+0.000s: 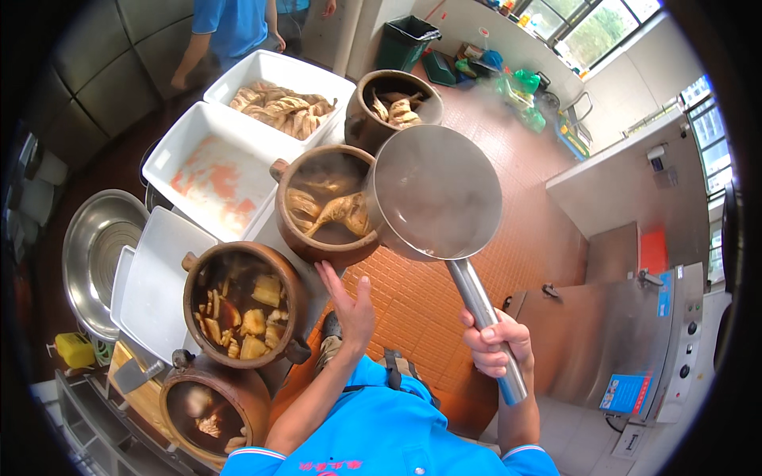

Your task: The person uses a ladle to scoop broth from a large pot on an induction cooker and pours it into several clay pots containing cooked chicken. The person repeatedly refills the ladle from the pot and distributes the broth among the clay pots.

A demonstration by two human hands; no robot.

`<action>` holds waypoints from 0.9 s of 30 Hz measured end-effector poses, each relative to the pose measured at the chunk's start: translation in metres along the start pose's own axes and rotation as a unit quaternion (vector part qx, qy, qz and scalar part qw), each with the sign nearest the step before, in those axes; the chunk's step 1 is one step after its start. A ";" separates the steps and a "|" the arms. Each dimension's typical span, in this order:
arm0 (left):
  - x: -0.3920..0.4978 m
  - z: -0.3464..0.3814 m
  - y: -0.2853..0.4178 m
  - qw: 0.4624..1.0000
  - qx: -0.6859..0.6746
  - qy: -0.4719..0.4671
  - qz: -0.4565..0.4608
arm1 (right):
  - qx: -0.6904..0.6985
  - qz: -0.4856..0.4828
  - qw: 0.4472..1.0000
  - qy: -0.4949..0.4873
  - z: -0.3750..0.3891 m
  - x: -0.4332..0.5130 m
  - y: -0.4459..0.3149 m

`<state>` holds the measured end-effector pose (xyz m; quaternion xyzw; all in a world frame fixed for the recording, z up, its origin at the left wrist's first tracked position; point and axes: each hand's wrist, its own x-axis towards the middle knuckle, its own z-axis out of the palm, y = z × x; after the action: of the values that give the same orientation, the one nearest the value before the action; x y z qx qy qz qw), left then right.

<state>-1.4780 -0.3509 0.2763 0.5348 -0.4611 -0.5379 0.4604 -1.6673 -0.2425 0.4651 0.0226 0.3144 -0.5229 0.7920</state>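
My right hand [497,342] grips the metal handle of a large long-handled ladle [437,184]. The ladle's bowl overlaps the right side of a brown clay pot [286,226], which holds poultry pieces in dark liquid. Steam blurs the inside of the bowl, so I cannot tell how much it contains. My left hand [351,306] holds nothing; its fingers are spread, with the tips at that pot's lower wall. Left of this hand, a second clay pot [297,297] holds brown broth with yellowish chunks. Farther back, a steaming clay pot [360,128] has whole poultry in it.
A white tub [217,95] holds poultry; a reddish-stained white tub [172,149] sits before it. Another clay pot [256,392] is at lower left, near a cleaver [134,373] and a steel basin [80,285]. Steel equipment [583,339] stands right. People in blue shirts [235,27] are behind.
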 end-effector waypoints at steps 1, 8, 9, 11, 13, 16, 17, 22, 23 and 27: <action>0.000 0.000 0.000 1.000 0.007 0.000 0.000 | -0.012 0.008 1.000 0.008 0.004 0.008 -0.003; -0.003 0.001 -0.004 1.000 0.015 0.007 0.025 | -0.111 0.054 0.991 0.060 0.020 0.049 -0.021; -0.004 0.002 -0.003 0.999 0.018 0.008 0.030 | -0.113 0.055 0.990 0.063 0.022 0.053 -0.023; -0.003 0.003 -0.004 0.999 0.018 0.012 0.040 | -0.135 0.054 0.986 0.082 0.026 0.058 -0.025; -0.002 0.004 -0.004 0.999 0.018 0.015 0.047 | -0.150 0.054 0.982 0.099 0.031 0.060 -0.028; -0.002 0.007 -0.004 0.999 0.017 0.017 0.045 | -0.165 0.053 0.977 0.122 0.036 0.062 -0.033; -0.002 0.009 -0.003 0.999 0.017 0.020 0.044 | -0.167 0.052 0.976 0.126 0.037 0.062 -0.034; -0.001 0.015 -0.002 0.999 0.024 0.029 0.031 | -0.173 0.039 0.975 0.134 0.041 0.063 -0.038; -0.001 0.015 -0.002 0.999 0.023 0.029 0.029 | -0.173 0.039 0.975 0.134 0.041 0.063 -0.039; -0.001 0.017 -0.004 0.999 0.016 0.030 0.031 | -0.176 0.037 0.973 0.145 0.042 0.063 -0.042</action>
<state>-1.4949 -0.3496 0.2727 0.5436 -0.4717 -0.4995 0.4821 -1.6671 -0.3278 0.4781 -0.0301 0.5121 -0.4209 0.7481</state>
